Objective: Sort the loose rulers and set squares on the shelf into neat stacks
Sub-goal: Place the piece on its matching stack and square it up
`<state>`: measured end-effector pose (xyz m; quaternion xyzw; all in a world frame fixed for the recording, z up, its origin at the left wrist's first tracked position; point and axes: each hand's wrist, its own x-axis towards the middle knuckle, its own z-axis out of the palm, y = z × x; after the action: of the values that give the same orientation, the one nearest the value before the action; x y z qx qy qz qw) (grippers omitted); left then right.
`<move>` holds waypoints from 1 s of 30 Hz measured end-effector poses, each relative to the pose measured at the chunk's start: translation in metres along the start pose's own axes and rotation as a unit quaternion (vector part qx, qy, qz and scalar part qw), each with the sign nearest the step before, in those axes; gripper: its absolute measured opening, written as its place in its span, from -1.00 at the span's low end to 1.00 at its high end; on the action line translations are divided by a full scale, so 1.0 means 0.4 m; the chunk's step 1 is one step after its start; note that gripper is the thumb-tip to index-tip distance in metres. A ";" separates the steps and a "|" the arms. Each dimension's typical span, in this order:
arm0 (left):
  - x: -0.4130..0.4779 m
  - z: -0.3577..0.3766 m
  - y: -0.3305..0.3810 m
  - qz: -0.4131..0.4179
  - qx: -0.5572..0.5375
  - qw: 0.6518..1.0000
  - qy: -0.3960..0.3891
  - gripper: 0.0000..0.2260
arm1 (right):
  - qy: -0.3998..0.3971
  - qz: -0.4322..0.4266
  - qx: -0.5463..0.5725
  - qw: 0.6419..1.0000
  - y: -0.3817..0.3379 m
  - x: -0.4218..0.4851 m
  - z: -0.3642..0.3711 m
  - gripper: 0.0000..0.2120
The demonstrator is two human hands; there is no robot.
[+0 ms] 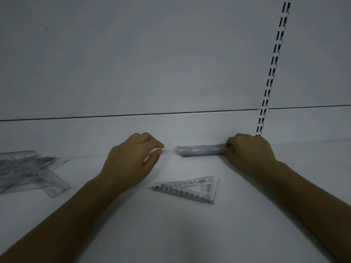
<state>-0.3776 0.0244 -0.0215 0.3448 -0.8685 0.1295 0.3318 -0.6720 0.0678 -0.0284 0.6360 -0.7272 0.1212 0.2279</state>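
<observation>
A small stack of clear rulers [199,150] lies along the back of the white shelf [171,224]. My right hand [248,150] grips its right end with curled fingers. My left hand [131,160] hovers just left of the stack's left end, thumb and forefinger close together; whether they pinch anything is unclear. A short stack of clear set squares [190,189] lies in front of the rulers, between my forearms. A loose heap of rulers and set squares [30,171] spreads at the left edge of view.
The shelf's white back panel [171,63] rises right behind the rulers. A slotted upright rail [271,73] runs down it at the right, ending behind my right hand.
</observation>
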 end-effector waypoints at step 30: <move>-0.291 -0.379 -0.622 -0.225 0.168 0.927 -0.249 -0.42 | 0.040 -0.264 0.119 0.956 -0.980 0.059 -0.287 -0.62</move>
<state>-0.0702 -0.0281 0.0132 0.6031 -0.7882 0.1052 0.0629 -0.2693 0.0375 0.0381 0.8225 -0.5040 0.1674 0.2037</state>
